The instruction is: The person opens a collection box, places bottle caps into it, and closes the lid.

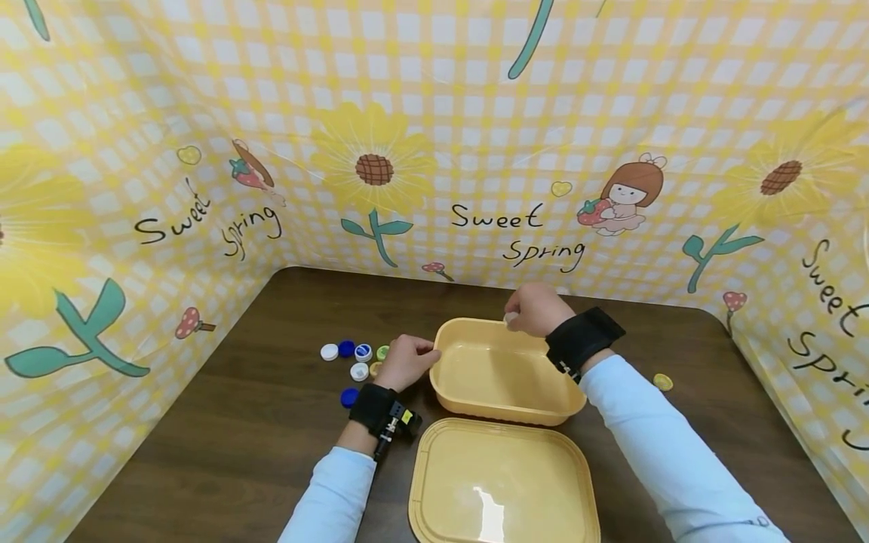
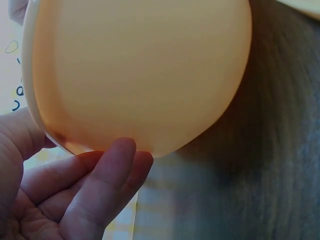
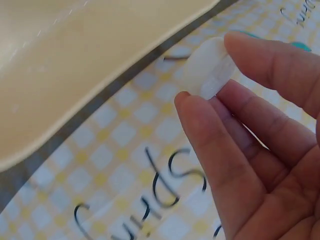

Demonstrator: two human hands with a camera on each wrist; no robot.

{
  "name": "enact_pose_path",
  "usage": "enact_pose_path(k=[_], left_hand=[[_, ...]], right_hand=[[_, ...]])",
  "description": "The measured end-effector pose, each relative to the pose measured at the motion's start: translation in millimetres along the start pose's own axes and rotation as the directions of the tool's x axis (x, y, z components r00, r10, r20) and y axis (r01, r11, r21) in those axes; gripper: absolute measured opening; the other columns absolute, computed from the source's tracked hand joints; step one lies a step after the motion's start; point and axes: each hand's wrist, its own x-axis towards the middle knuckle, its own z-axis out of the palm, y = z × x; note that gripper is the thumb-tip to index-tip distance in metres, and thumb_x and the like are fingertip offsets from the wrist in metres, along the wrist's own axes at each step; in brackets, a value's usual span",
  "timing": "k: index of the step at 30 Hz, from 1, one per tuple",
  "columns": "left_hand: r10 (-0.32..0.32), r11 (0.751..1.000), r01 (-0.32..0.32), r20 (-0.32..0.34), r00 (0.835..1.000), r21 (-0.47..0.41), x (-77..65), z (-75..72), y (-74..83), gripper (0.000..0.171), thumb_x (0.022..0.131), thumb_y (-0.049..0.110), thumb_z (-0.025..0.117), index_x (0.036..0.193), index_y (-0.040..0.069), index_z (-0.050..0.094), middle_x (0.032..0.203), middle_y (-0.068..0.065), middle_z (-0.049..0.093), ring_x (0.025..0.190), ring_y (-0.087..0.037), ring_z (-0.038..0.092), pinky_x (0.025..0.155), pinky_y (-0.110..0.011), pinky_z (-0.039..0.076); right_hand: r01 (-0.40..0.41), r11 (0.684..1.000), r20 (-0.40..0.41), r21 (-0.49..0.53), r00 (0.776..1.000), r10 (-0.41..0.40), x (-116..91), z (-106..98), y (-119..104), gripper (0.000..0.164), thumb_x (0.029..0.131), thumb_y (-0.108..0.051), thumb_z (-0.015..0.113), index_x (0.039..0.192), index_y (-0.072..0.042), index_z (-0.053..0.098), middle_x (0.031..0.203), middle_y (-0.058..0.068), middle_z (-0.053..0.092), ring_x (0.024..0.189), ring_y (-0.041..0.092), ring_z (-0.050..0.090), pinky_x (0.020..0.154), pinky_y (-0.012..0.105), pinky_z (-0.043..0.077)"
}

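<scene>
On the head feed I see the left hand (image 1: 405, 363) at the left rim of the yellow container (image 1: 498, 381), with its lid (image 1: 502, 486) just on the near side and a blue cap (image 1: 349, 397) to the left. The right hand (image 1: 539, 311) holds a white cap (image 1: 510, 319) by the far rim; its wrist strap (image 1: 584, 339) might knock the container's right side. On the left wrist feed, thumb and fingers pinch the rim; a slack pinch could let the container skid. On the right wrist feed, only fingertips grip the white cap, so I'd fear a drop beyond the far rim.
</scene>
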Motion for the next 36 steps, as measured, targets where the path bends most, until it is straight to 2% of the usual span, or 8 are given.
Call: enact_pose_path(k=[4,7,12,17,21,30,34,36], left_hand=[[0.003,1.0,-0.003,0.007,1.0,-0.009,0.1,-0.3,-0.2,0.019,0.091,0.013,0.066,0.101,0.002,0.076,0.08,-0.004,0.068,0.065,-0.015,0.057,0.059,-0.025,0.047],[0.013,1.0,-0.013,0.011,1.0,-0.01,-1.6,-1.1,0.7,0.019,0.09,0.012,0.065,0.1,0.0,0.076,0.079,-0.004,0.068,0.064,-0.014,0.058,0.059,-0.025,0.048],[0.005,1.0,-0.005,0.006,1.0,0.002,-3.0,-1.1,2.0,0.018,0.09,0.012,0.066,0.099,0.001,0.076,0.079,-0.004,0.068,0.064,-0.013,0.058,0.059,-0.025,0.049],[-0.003,1.0,0.003,0.016,1.0,0.009,-0.9,1.0,1.4,0.018,0.09,0.014,0.067,0.1,0.003,0.077,0.081,-0.004,0.069,0.067,-0.013,0.059,0.061,-0.025,0.049],[-0.011,1.0,0.011,0.016,1.0,0.009,0.0,1.2,1.5,0.019,0.09,0.015,0.067,0.102,0.003,0.076,0.085,-0.004,0.069,0.069,-0.013,0.059,0.062,-0.024,0.049],[-0.001,1.0,0.0,0.022,1.0,0.008,-1.1,-0.1,-0.3,0.02,0.091,0.015,0.066,0.103,0.003,0.076,0.086,-0.005,0.07,0.071,-0.014,0.059,0.064,-0.025,0.05],[0.021,1.0,-0.022,0.021,1.0,0.006,-1.4,-0.1,0.0,0.019,0.09,0.013,0.067,0.102,0.002,0.076,0.086,-0.006,0.07,0.071,-0.013,0.059,0.063,-0.025,0.05],[0.026,1.0,-0.026,0.022,0.999,-0.004,-1.5,-0.4,0.5,0.019,0.089,0.012,0.067,0.101,0.001,0.076,0.086,-0.006,0.07,0.071,-0.014,0.06,0.064,-0.026,0.051]], right_hand=[[0.053,0.998,0.019,0.019,0.998,-0.053,8.5,10.9,-9.4,0.039,0.077,0.004,0.067,0.051,-0.012,0.042,0.052,-0.004,0.025,0.051,0.013,0.02,0.055,0.029,0.022],[0.053,0.998,0.036,0.027,0.998,-0.054,14.7,20.2,-14.0,0.044,0.076,0.005,0.065,0.05,-0.015,0.035,0.052,-0.005,0.019,0.052,0.013,0.015,0.058,0.031,0.021],[0.021,0.999,0.087,0.038,0.996,-0.025,28.5,39.5,-17.6,0.041,0.079,0.001,0.067,0.054,-0.014,0.039,0.056,-0.004,0.02,0.054,0.013,0.014,0.054,0.029,0.019],[0.01,1.0,0.12,0.016,0.993,-0.012,39.1,58.6,-19.9,0.026,0.078,-0.002,0.071,0.058,-0.011,0.058,0.053,-0.006,0.034,0.05,0.011,0.028,0.05,0.024,0.025],[0.027,1.0,0.127,0.009,0.992,-0.028,45.2,69.0,-24.2,0.02,0.076,-0.001,0.071,0.06,-0.009,0.064,0.053,-0.006,0.04,0.049,0.011,0.034,0.048,0.023,0.028],[0.078,0.997,0.121,-0.025,0.99,-0.075,58.2,96.3,-24.9,0.044,0.073,0.0,0.07,0.048,-0.014,0.036,0.048,-0.008,0.021,0.046,0.01,0.018,0.046,0.023,0.016],[0.047,0.998,0.088,-0.043,0.995,-0.043,61.5,108.7,-24.9,0.048,0.074,0.0,0.072,0.048,-0.015,0.034,0.048,-0.008,0.02,0.045,0.01,0.019,0.045,0.024,0.017],[0.03,0.998,0.071,-0.051,0.997,-0.026,62.4,112.9,-25.5,0.044,0.075,0.0,0.072,0.049,-0.015,0.04,0.047,-0.008,0.022,0.044,0.011,0.022,0.045,0.024,0.02]])
